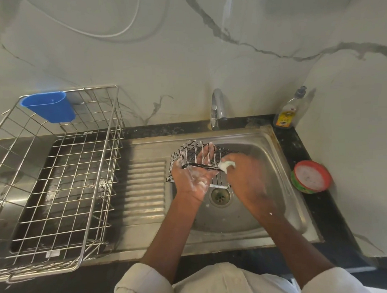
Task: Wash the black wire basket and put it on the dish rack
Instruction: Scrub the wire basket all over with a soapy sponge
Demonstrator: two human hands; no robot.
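1. Nearest, the left hand reaches in palm up, its fingers threaded through the wires of the black wire basket. That grip props the basket tilted over the sink, probably so each side can be turned toward the scrubbing and the suds drip into the bowl.
2. The right hand is clenched on a pale scrubber, pressed against the basket's right edge. The hand is blurred; lather coats both palms.
3. Below the basket sits the drain. No water seems to run from the tap, so I judge soaping is under way and rinsing is yet to come.
4. The soap tub rests on the dark tabletop just right of the sink, handy for reloading.
5. Well to the left, the dish rack stands with nothing in its bed, only a blue cup hung at its far rim.
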